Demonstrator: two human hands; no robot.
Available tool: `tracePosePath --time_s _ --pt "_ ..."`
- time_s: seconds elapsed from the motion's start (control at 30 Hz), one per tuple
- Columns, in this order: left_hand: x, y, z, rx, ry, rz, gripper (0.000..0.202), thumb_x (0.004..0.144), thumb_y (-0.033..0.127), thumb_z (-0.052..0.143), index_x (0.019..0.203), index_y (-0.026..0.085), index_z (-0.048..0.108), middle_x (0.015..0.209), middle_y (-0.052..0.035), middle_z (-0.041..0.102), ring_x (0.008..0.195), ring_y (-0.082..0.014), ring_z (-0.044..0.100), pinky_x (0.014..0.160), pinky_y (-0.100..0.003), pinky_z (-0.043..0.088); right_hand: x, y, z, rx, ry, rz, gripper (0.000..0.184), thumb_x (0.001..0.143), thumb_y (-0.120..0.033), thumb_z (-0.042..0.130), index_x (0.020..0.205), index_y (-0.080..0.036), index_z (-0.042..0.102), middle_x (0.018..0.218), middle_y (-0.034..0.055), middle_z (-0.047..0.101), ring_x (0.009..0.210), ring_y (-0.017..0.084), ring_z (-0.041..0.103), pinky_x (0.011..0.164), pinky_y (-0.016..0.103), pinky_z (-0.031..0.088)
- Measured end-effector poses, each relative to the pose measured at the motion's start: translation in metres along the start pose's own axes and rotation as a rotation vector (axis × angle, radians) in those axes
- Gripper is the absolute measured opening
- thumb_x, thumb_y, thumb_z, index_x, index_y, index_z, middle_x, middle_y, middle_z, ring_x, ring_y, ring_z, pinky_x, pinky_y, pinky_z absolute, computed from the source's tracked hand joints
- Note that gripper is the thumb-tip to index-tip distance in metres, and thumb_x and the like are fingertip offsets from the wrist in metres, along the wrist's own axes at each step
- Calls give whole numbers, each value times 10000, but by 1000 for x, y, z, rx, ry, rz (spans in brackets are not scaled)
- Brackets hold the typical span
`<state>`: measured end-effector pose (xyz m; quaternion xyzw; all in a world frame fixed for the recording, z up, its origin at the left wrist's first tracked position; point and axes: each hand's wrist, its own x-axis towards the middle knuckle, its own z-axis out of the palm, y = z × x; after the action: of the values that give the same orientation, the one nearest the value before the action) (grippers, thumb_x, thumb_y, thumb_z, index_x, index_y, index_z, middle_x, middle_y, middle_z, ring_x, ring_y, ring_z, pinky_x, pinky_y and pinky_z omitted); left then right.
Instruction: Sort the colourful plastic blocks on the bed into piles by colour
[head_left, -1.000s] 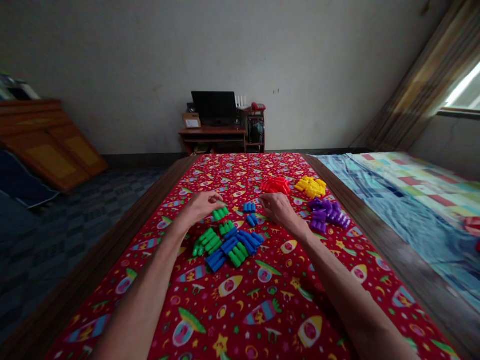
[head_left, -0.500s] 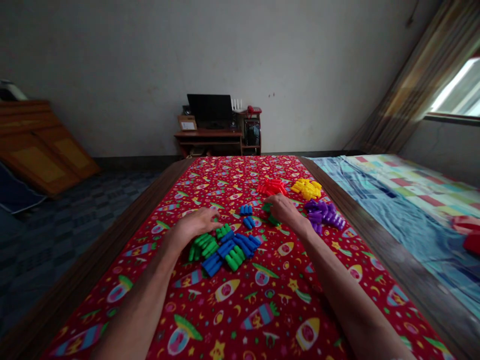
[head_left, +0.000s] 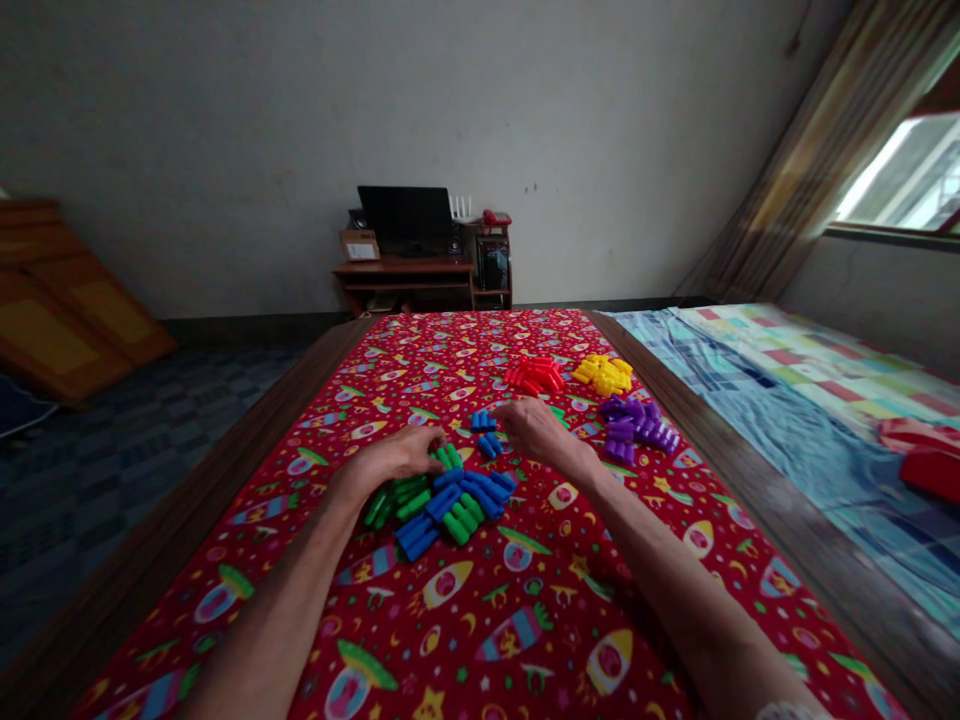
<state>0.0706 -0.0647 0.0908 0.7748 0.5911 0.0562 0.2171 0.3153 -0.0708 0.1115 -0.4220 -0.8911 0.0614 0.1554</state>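
On the red rocket-print cloth [head_left: 525, 600] lies a mixed heap of green and blue plastic pieces [head_left: 450, 503]. My left hand [head_left: 397, 458] rests at the heap's far left edge, its fingers curled round a green piece [head_left: 447, 456]. My right hand [head_left: 536, 430] hovers palm down just beyond the heap, fingers loosely stretched towards a few separate blue pieces [head_left: 484, 432], with nothing visible in them. A small green piece [head_left: 557, 412] lies just behind that hand.
Sorted heaps of red [head_left: 534, 374], yellow [head_left: 604, 374] and purple pieces [head_left: 636, 425] lie further back on the right. A wooden rim [head_left: 757, 510] borders the cloth, with a blue patterned bedsheet [head_left: 810, 400] beyond. A desk with a monitor [head_left: 409, 215] stands at the far wall.
My left hand came back from the far side and settled on the heap's green pieces. My right hand carried a green piece right, left it there and swung back towards the blue ones.
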Motion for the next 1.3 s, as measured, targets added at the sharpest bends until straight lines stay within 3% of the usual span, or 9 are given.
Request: tracePosePath --time_s 0.17,0.3,0.43,0.5,0.67,0.8,0.9,1.07,1.3 --pt "4 7 -7 -327 211 48 277 615 409 673 758 174 654 678 -11 678 667 -190 625 589 -260 471 5 -19 24 262 98 -108 199 928 -218 485 1009 -136 647 715 31 628 615 115 497 591 236 289" --pt "0 30 -9 -504 259 186 392 709 535 607 816 162 659 764 -39 704 716 -193 660 654 -273 506 12 -15 24 495 205 -19 147 885 -239 556 924 -142 659 673 -17 601 589 91 485 576 205 304" --pt "-7 37 -14 -328 334 181 411 815 529 504 882 169 692 824 -53 731 771 -208 675 717 -280 510 10 19 0 409 277 132 195 855 -257 566 734 -132 654 578 -38 511 552 81 419 546 215 271" --pt "-8 32 -17 -173 366 109 372 828 474 506 916 177 712 864 -52 745 789 -207 675 743 -274 502 5 43 -14 317 198 196 269 857 -266 551 641 -127 630 521 -46 442 514 75 369 523 225 246" --pt "-1 21 -13 55 261 -17 337 836 363 507 1013 177 726 945 -77 756 873 -234 692 769 -279 496 -6 73 -20 169 -55 306 219 847 -269 580 723 -135 703 578 -10 560 545 96 466 536 217 298" --pt "4 20 -2 76 155 40 356 849 363 496 1059 183 720 1020 -83 751 940 -239 693 787 -271 497 -9 64 -20 -31 21 399 239 867 -347 588 913 -174 747 821 72 702 725 156 597 598 226 352" --pt "5 18 0 82 172 27 368 856 374 491 1078 187 718 1052 -84 748 957 -244 691 806 -274 501 -14 64 -37 -65 112 463 321 913 -365 508 871 -160 751 766 78 708 687 155 602 587 231 350" --pt "6 12 -3 62 198 29 391 860 380 480 1104 181 711 1081 -97 739 965 -249 685 831 -290 497 -44 104 -67 -60 308 541 391 936 -361 431 880 -146 754 768 85 724 693 158 622 622 232 386" --pt "12 5 0 73 182 49 379 849 370 488 1096 190 712 1073 -96 741 968 -247 682 825 -282 484 -88 160 -49 -86 156 435 392 898 -395 506 1105 -143 724 1002 124 744 846 225 679 730 277 463"
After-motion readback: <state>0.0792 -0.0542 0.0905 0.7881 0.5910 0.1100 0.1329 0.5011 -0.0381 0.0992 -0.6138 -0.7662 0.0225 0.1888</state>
